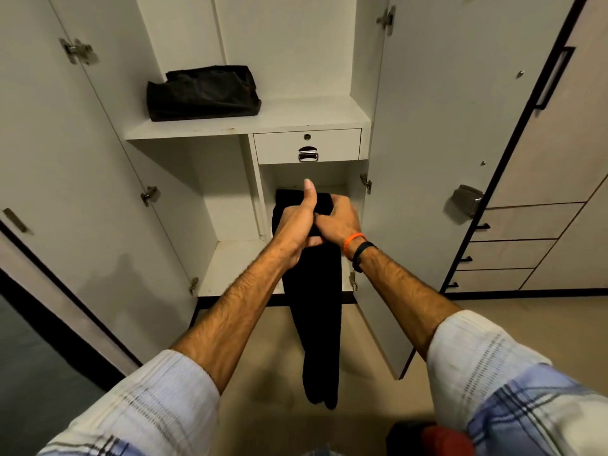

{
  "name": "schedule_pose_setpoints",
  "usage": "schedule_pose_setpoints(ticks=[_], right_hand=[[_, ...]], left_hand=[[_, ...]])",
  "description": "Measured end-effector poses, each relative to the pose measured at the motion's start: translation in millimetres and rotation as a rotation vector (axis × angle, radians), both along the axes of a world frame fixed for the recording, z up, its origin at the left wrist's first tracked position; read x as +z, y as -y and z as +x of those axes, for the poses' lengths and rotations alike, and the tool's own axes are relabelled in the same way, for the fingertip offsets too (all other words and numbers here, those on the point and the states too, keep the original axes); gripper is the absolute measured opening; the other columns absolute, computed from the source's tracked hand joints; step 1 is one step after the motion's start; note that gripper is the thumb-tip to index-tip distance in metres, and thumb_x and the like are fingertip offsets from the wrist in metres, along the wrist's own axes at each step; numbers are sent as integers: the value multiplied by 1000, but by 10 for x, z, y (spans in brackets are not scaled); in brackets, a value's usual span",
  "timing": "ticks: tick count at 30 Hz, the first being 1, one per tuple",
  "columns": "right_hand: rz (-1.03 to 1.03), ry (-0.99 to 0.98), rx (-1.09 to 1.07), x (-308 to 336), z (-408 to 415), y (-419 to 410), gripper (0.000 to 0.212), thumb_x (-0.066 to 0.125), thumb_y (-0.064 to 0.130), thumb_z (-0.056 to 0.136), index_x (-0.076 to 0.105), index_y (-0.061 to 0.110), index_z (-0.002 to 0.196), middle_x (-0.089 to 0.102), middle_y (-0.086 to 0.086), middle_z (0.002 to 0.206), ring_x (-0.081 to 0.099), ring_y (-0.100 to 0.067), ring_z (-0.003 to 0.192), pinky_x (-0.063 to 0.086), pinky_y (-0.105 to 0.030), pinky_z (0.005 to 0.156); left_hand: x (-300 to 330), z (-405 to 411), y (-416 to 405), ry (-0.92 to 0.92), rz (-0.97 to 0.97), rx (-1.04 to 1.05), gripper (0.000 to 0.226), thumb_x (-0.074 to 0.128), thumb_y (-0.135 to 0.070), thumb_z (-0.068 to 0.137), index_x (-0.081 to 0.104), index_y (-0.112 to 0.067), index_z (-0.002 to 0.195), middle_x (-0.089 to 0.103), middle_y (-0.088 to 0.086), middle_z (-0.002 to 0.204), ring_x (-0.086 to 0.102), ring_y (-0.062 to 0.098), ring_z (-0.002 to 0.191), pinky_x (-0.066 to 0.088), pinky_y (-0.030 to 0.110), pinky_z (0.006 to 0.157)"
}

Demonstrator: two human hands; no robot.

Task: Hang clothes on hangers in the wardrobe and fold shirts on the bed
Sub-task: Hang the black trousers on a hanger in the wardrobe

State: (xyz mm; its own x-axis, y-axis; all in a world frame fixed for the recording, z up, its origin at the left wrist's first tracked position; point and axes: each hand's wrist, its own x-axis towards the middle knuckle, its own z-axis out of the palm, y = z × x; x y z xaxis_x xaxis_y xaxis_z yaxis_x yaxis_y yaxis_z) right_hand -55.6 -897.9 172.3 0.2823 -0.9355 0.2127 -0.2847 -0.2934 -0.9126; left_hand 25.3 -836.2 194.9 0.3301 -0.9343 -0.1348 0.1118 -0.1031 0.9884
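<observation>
— Desk: What's in the wardrobe (82,166)?

— Operator: Both doors stand open. On the upper shelf (296,121) I see 1 folded dark bundle (204,93); below it, 1 closed drawer (307,146) with a metal pull.

— Desk: And the hands?

— Operator: My left hand (297,222), thumb raised, and right hand (342,220) both grip the black garment (316,307) at its top, in front of the lower right compartment. It hangs past the cabinet's bottom edge, over bare floor between the 2 doors.
</observation>
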Motion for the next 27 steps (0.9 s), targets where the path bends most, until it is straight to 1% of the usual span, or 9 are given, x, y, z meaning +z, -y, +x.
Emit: schedule_pose_setpoints(ticks=[4,7,9,10,13,17,20,23,27], right_hand=[[119,92,186,31,-162,178,13,72,7,86,71,11,99,73,-4,93,70,-16,87,58,-30,79],[231,247,395,176,-353,276,16,67,1,88,67,7,103,71,-5,97,70,-12,85,57,-22,74],[269,342,480,225,-446,348,29,65,0,88,62,-1,117,70,-9,106,69,-17,94,56,-23,78],[277,368,507,236,-478,379,34,64,0,89,60,-2,122,70,-9,108,69,-18,97,56,-24,80],[300,393,522,235,-528,441,36,66,6,87,61,2,122,71,-6,108,68,-20,101,56,-26,84],[331,425,454,205,-575,460,43,72,17,82,63,6,122,70,-10,116,68,-23,106,56,-28,88],[353,293,396,81,-594,424,30,72,17,86,67,11,115,72,-7,110,69,-23,104,57,-26,81],[373,330,378,-6,-592,390,34,74,15,80,68,8,113,73,-9,105,70,-23,99,58,-25,78],[332,378,318,-19,-530,373,33,72,15,86,68,7,117,73,-11,110,71,-23,99,58,-25,78]], left_hand=[[-173,224,-28,411,-20,256,22,72,-37,88,71,-22,104,71,-5,107,67,15,101,57,42,92],[-276,527,-54,309,40,283,68,84,-40,74,52,-15,128,54,-2,130,54,17,119,47,35,104],[-297,687,-54,118,80,56,103,88,-52,59,43,-8,140,53,0,138,56,14,118,48,27,98],[-280,727,-66,68,63,-63,104,87,-52,56,46,-7,140,58,3,135,60,14,114,49,26,95],[-212,753,-56,78,9,-184,79,85,-41,62,60,-7,129,72,4,114,68,21,107,53,30,93],[-88,692,19,160,-70,-75,43,72,-29,85,64,-11,124,72,2,108,69,19,103,55,29,86],[-93,661,58,193,-115,-12,37,69,-26,90,64,-12,123,71,3,112,67,21,107,56,31,86],[-134,648,34,326,-104,6,22,68,-27,91,65,-20,112,71,1,110,67,21,106,55,37,93],[-132,713,3,521,-80,21,39,66,-37,92,63,-18,126,70,0,113,66,18,107,53,41,98]])
